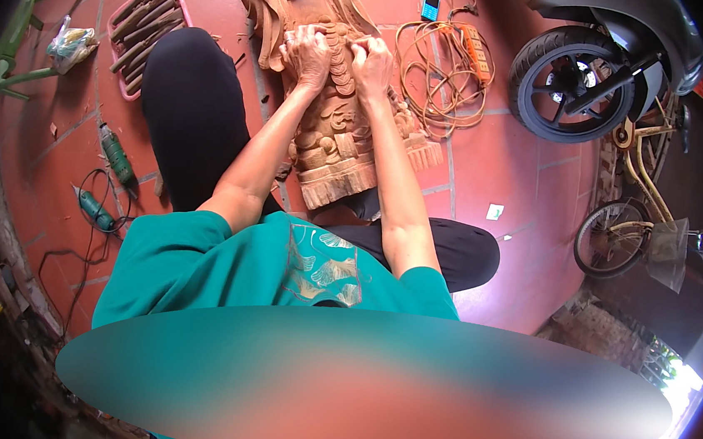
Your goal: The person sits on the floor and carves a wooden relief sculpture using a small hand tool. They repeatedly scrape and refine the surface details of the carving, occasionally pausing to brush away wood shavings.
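Brown wood: carving [329,146] on the tiles, right of the tray [131,97].
Left hand [307,57], nearer the tray, rests half curled on the relief; right hand [371,67], farther from it, is bent nearly to a fist. Cannot tell whether either grips anything. Judgement: steady the wood with one hand, keep the other's pressure light, and spare the thin raised edges.

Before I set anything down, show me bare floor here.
Widest: red tile bordered by motorbike wheel, bicycle and right knee, with a small card. Smaller: left, between plastic bag and green power tools, with a scrap. Crowded: coiled cable beside the carving.
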The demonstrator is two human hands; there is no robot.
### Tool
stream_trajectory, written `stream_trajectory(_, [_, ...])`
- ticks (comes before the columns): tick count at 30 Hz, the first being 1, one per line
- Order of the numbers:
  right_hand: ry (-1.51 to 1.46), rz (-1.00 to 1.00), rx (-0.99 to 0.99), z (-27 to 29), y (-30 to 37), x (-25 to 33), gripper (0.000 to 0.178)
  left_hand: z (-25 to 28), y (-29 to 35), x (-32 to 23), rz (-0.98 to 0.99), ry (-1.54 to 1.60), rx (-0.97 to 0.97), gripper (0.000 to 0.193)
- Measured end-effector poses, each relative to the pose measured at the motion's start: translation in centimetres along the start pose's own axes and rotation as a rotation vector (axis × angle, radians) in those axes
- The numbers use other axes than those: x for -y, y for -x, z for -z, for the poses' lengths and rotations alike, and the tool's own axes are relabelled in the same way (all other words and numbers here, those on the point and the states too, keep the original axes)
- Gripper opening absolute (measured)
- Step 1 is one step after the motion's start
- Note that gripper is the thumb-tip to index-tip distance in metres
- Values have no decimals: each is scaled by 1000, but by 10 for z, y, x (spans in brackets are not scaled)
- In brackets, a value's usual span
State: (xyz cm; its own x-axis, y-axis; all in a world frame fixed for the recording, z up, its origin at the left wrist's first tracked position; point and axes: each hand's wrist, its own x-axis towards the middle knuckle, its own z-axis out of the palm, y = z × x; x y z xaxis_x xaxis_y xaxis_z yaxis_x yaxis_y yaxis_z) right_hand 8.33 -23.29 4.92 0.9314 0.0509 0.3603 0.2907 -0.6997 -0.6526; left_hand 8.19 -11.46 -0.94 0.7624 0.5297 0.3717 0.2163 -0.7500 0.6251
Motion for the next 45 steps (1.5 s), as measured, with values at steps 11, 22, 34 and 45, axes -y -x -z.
stream_trajectory(11, [-75,-36,74,4,4,-1,8,1,-7,-5,31,38,3,16])
stream_trajectory(22, [17,-172,-11,-4,-36,-53,12,1,-5,-10,29,20,27,16])
stream_trajectory(34, [-160,-104,-104,-19,-22,-30,9,2,-7,-6,40,62,45,16])
stream_trajectory(45, [-331,-213,57,-9,-7,-10,9,5,-8,-7,46,71,13,14])
